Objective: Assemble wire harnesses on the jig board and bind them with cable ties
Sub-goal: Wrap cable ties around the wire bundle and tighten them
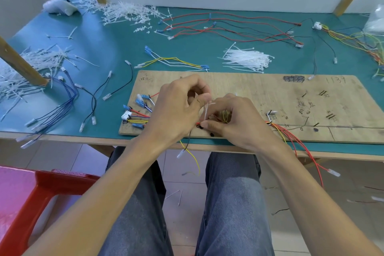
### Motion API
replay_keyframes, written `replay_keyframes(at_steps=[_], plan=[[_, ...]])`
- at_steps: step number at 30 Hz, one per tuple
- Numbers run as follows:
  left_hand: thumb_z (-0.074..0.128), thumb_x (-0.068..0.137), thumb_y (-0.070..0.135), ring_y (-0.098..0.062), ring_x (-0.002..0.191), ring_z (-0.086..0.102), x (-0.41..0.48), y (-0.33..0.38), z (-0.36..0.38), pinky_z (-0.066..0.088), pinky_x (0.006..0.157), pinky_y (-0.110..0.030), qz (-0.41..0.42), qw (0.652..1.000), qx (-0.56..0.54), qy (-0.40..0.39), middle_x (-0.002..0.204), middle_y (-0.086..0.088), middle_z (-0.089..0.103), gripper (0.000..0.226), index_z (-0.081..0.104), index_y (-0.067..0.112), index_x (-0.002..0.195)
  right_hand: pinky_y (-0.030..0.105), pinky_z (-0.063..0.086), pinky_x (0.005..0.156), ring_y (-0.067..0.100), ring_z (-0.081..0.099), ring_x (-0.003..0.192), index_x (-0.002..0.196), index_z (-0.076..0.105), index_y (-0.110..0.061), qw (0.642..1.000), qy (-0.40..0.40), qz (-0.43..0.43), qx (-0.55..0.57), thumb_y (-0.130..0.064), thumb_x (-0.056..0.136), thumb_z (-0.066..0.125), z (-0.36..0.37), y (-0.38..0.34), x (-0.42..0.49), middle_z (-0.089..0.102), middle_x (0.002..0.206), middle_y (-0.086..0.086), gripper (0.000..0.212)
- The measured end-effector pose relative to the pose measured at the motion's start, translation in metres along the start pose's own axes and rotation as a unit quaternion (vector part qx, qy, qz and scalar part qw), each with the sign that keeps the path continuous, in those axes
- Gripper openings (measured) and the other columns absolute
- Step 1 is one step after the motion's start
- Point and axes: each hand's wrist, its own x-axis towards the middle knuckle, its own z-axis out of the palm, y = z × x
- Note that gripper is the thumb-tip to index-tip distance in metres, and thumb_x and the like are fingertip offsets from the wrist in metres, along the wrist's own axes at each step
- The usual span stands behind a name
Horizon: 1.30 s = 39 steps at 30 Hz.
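While both hands work close together over the near edge of the jig board (270, 93), the wire harness (139, 115) lies along that edge, its red, yellow and black wires running from blue and white connectors at the board's left end, under the hands, and out to the right, where red and yellow leads hang over the table edge. The left hand (178, 108) is closed, thumb and curled fingers pinching the upright white cable tie (207, 111) that stands between the two hands. The right hand (236, 124) is likewise closed, its fingers curled over the harness just beside the tie and its thumb tip pressed against the wires at the board's front edge; whether it also touches the tie cannot be told, as the fingers cover that spot. The board rests on a green table mat (108, 48). A bundle of unused ties (247, 59) lies just behind the board. Red and black leads (228, 27) are spread further back, yellow and white leads (172, 61) sit behind the board's left corner, and blue leads (66, 98) lie to the left. Loose white tie pieces (124, 12) are heaped at the rear left. A red stool (41, 189) stands beside the person's left knee.
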Motion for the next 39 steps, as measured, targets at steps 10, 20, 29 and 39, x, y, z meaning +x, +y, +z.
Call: replay_keyframes(at_steps=[10, 20, 29, 39], plan=[[0.086, 0.08, 0.009, -0.012, 0.067, 0.069, -0.015, -0.007, 0.006, 0.053, 0.065, -0.022, -0.039, 0.996, -0.046, 0.061, 0.07, 0.01, 0.072, 0.024, 0.07, 0.026, 0.074, 0.043, 0.048, 0.084, 0.018, 0.057, 0.084, 0.094, 0.084, -0.03, 0.997, -0.041, -0.031, -0.053, -0.03, 0.086, 0.085, -0.004, -0.002, 0.01, 0.072, 0.092, -0.014, 0.008], [0.082, 0.075, 0.0, -0.006, 0.068, 0.07, -0.01, 0.001, 0.02, 0.051, 0.064, -0.014, -0.017, 0.992, -0.031, 0.125, 0.069, 0.016, 0.072, 0.025, 0.073, 0.023, 0.07, 0.037, 0.047, 0.069, 0.026, 0.059, 0.074, 0.081, 0.084, -0.036, 0.996, -0.08, 0.024, 0.041, -0.018, 0.078, 0.088, -0.008, -0.004, 0.019, 0.072, 0.078, 0.001, 0.019], [0.086, 0.084, 0.026, -0.015, 0.083, 0.067, -0.018, 0.0, 0.004, 0.053, 0.078, -0.03, 0.008, 0.998, -0.014, 0.063, 0.083, 0.016, 0.072, 0.014, 0.074, 0.03, 0.088, 0.025, 0.049, 0.071, 0.005, 0.067, 0.078, 0.084, 0.08, -0.032, 0.997, 0.022, 0.066, 0.033, -0.033, 0.07, 0.097, -0.02, -0.01, 0.009, 0.075, 0.081, -0.009, 0.022], [0.08, 0.091, 0.029, -0.006, 0.089, 0.059, -0.038, 0.005, -0.002, 0.041, 0.077, -0.011, 0.054, 0.989, 0.024, 0.137, 0.101, 0.023, 0.067, 0.015, 0.073, 0.027, 0.104, 0.034, 0.055, 0.085, 0.027, 0.07, 0.103, 0.091, 0.082, -0.019, 0.932, 0.182, 0.295, -0.102, -0.037, 0.085, 0.085, -0.102, 0.094, 0.072, 0.078, 0.093, 0.006, 0.019]])
